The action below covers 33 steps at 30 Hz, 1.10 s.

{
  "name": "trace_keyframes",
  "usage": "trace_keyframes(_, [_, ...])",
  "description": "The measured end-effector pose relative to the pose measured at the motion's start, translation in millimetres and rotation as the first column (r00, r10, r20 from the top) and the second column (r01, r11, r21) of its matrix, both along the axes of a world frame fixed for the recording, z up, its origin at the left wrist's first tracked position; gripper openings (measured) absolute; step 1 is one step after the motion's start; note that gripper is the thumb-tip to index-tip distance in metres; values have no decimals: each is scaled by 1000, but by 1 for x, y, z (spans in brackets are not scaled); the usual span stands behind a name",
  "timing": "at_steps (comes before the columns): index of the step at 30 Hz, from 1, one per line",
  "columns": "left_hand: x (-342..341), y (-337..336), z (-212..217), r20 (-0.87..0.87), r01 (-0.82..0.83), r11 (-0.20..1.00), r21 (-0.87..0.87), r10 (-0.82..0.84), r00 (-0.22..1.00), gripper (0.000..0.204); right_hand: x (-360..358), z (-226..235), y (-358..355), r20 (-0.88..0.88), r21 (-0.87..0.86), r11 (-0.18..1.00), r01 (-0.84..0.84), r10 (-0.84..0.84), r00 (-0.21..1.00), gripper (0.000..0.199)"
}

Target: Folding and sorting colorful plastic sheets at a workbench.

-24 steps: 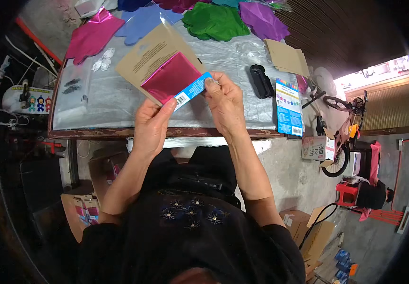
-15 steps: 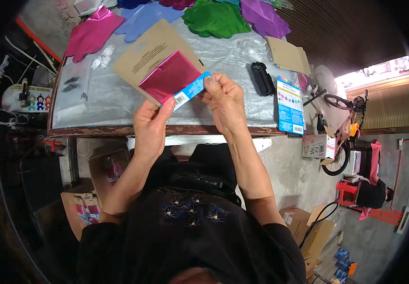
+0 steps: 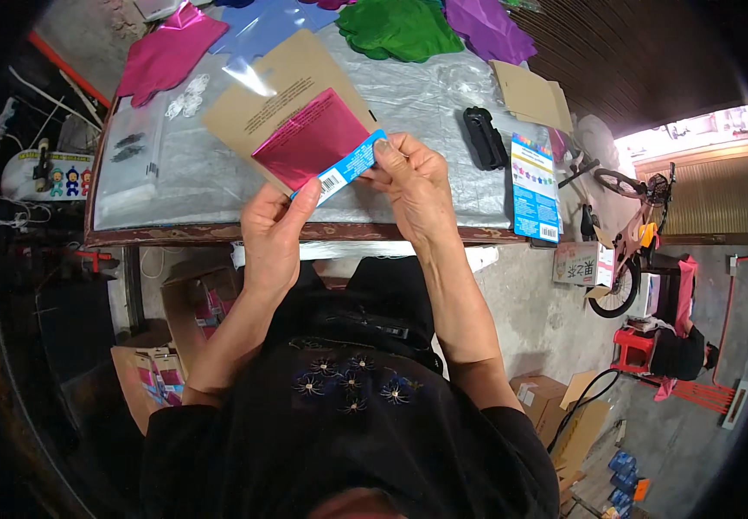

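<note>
Both hands hold a brown backing card tilted above the near part of the table. A folded packet of shiny magenta foil lies against it, and a blue printed strip with a barcode runs along the near edge. My left hand pinches the near left corner, thumb on top by the barcode. At the strip's right end my right hand grips, thumb on top and fingers bent underneath. Clear film seems to glare near the card's upper left.
Foil shapes in magenta, green and purple line the table's far side. To the right are a black plastic holder, brown cards and a blue printed card. A clear bag lies left.
The card and both hands keep nearly the same pose. A bright glare now shows at the card's upper left, and the table has shifted slightly in view.
</note>
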<state>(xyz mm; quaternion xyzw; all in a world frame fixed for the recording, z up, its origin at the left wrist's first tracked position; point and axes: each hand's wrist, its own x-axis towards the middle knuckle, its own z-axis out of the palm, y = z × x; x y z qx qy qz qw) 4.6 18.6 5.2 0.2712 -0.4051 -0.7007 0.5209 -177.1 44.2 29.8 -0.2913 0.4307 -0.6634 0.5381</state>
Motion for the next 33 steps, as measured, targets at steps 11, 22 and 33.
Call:
trace_keyframes(11, [-3, 13, -9, 47, -130, 991, -21, 131, 990, 16, 1, 0, 1, 111, 2, 1000, 9, -9, 994, 11])
trace_keyframes(22, [-6, 14, -5, 47, -182, 983, 2, 182, 982, 16, 16, 3, 6, 164, 2, 994, 109, -108, 981, 12])
trace_keyframes(33, [-4, 12, -4, 161, -116, 992, -52, 123, 979, 19, 19, 1, 8, 113, -6, 980, 198, -196, 974, 15])
